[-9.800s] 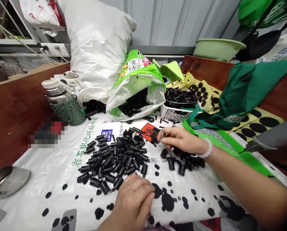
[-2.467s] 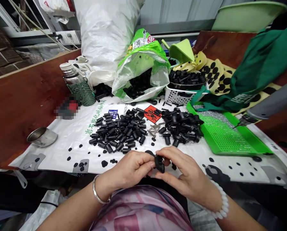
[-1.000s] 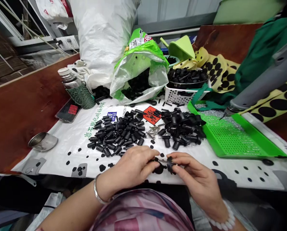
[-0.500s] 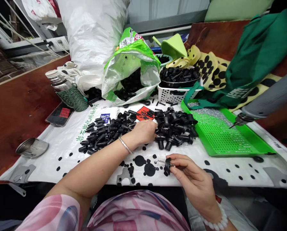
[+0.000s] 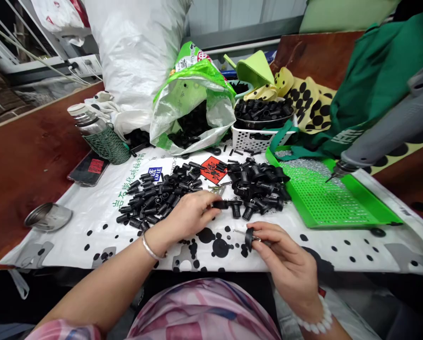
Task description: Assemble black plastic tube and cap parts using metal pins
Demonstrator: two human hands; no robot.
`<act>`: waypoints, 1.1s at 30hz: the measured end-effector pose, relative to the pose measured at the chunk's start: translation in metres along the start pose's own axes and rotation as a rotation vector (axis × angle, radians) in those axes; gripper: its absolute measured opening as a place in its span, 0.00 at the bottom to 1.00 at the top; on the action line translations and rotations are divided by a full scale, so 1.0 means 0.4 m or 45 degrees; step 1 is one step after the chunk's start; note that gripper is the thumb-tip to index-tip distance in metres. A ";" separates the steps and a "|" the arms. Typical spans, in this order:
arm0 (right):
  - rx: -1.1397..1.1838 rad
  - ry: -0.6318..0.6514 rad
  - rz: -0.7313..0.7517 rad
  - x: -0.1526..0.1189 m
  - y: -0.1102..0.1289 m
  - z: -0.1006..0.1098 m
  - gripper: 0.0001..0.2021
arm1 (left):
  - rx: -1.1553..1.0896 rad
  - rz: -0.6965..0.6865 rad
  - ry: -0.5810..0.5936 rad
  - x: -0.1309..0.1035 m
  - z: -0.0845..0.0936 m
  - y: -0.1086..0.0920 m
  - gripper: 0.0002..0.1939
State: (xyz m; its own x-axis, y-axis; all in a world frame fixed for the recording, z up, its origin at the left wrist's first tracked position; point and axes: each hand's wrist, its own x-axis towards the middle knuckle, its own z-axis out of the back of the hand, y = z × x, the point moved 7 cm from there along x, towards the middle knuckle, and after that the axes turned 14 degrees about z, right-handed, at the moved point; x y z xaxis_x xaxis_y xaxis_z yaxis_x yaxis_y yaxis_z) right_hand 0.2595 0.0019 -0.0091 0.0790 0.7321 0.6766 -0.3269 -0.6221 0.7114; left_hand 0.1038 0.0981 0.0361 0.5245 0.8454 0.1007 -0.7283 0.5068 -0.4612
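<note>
My left hand (image 5: 192,212) is over the middle of the table, its thumb and fingers closed on a black plastic fitting (image 5: 220,204) that points right. Nearer the front edge, my right hand (image 5: 285,259) pinches a round black cap (image 5: 249,239) with thin metal prongs sticking out on both sides. To the left lies a heap of black plastic sleeves (image 5: 158,200). A second heap, of black capped fittings (image 5: 257,186), is beyond my right hand. Several small metal pieces (image 5: 218,189) lie between the heaps, partly behind my left fingers.
A green perforated tray (image 5: 339,203) holds small metal parts at right, under a hanging grey power screwdriver (image 5: 370,127). At the back are an open green-white bag (image 5: 193,127) and a white basket (image 5: 250,138). A flask (image 5: 103,137), phone (image 5: 89,169) and metal cup (image 5: 48,217) stand left.
My left hand has drawn back from between the heaps, toward me and left, and now shows a black fitting in its fingers. My right hand has barely moved, still pinching the cap.
</note>
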 end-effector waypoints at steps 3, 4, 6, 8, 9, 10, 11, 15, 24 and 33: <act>-0.050 -0.083 0.076 0.022 0.027 0.006 0.07 | -0.222 -0.059 -0.044 -0.060 -0.003 -0.008 0.10; -0.068 -0.085 0.097 0.028 0.036 0.004 0.07 | -0.261 -0.062 -0.054 -0.074 -0.006 -0.009 0.09; -0.100 -0.050 0.137 0.039 0.050 -0.004 0.08 | -0.318 -0.064 -0.076 -0.095 -0.008 -0.010 0.09; -0.131 0.025 0.188 0.046 0.064 -0.016 0.10 | -0.351 -0.072 -0.098 -0.110 -0.005 -0.010 0.08; -0.146 0.067 0.219 0.048 0.071 -0.022 0.11 | -0.354 -0.080 -0.108 -0.116 -0.002 -0.009 0.08; -0.160 0.110 0.251 0.050 0.078 -0.027 0.11 | -0.347 -0.085 -0.114 -0.122 0.000 -0.008 0.08; -0.177 0.151 0.282 0.052 0.085 -0.032 0.12 | -0.332 -0.090 -0.116 -0.127 0.002 -0.006 0.08; -0.302 0.296 0.410 0.061 0.118 -0.047 0.12 | -0.254 -0.097 -0.095 -0.143 0.002 0.003 0.09; -0.500 0.516 0.654 0.070 0.158 -0.075 0.08 | -0.208 -0.129 -0.088 -0.163 -0.009 0.016 0.09; -0.478 0.571 0.603 0.065 0.148 -0.095 0.08 | -0.092 -0.197 -0.068 -0.170 -0.031 0.001 0.10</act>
State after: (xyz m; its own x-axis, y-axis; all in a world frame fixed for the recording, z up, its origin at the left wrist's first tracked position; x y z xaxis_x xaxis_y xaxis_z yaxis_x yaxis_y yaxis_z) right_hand 0.2063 -0.0056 0.0434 -0.5148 0.5026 0.6945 -0.5361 -0.8209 0.1967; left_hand 0.0734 0.0388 0.0181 0.6021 0.7671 0.2214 -0.6060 0.6196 -0.4988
